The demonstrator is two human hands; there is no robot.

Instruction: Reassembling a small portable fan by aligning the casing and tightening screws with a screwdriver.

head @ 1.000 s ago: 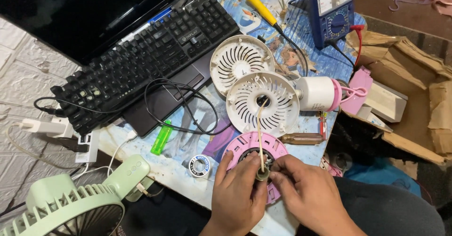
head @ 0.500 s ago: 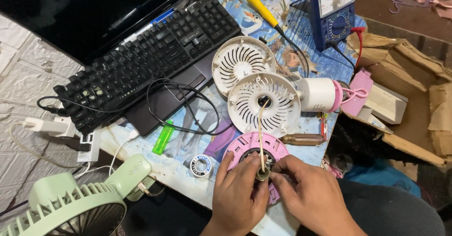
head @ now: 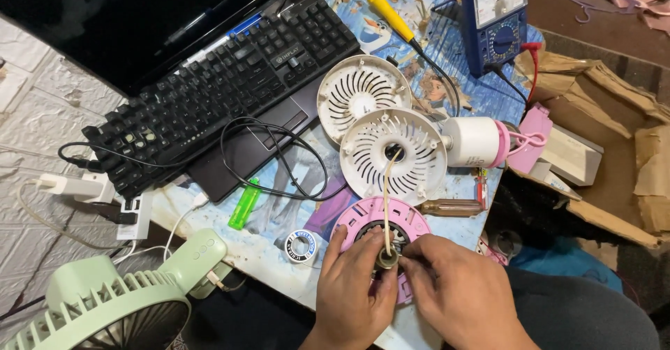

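Hands meet at the near edge of the table: the left hand (head: 352, 291) and the right hand (head: 453, 291) both pinch a small brass-coloured cylindrical part (head: 386, 258) between fingertips, the left thumb and forefinger closed on its left side, the right fingertips closed on its right. That part sits over the dark centre of a round pink plastic fan housing (head: 370, 217), which lies flat on the table right under the hands. A thin cream-coloured cable (head: 385, 196) rises from the part and runs up into the hub of a round white slotted fan grille (head: 419, 158) just beyond the pink housing. Beside the pink housing to the right lies a brown-handled screwdriver (head: 447, 207); to its left sit a small spool of solder wire (head: 301, 244) and a green lighter (head: 244, 203). A pale green desk fan (head: 118, 301) stands off the table's near left corner. Further out, a second round white slotted grille (head: 363, 95) lies touching the first, and a white cylindrical motor body with a pink end (head: 478, 143) lies to the right. A black keyboard (head: 223, 85) rests on a dark laptop (head: 139, 22) at the left, with a black cable (head: 279, 161) looped in front. At the far side lie a yellow-handled soldering iron (head: 391, 13) and a blue analogue multimeter (head: 495, 18).
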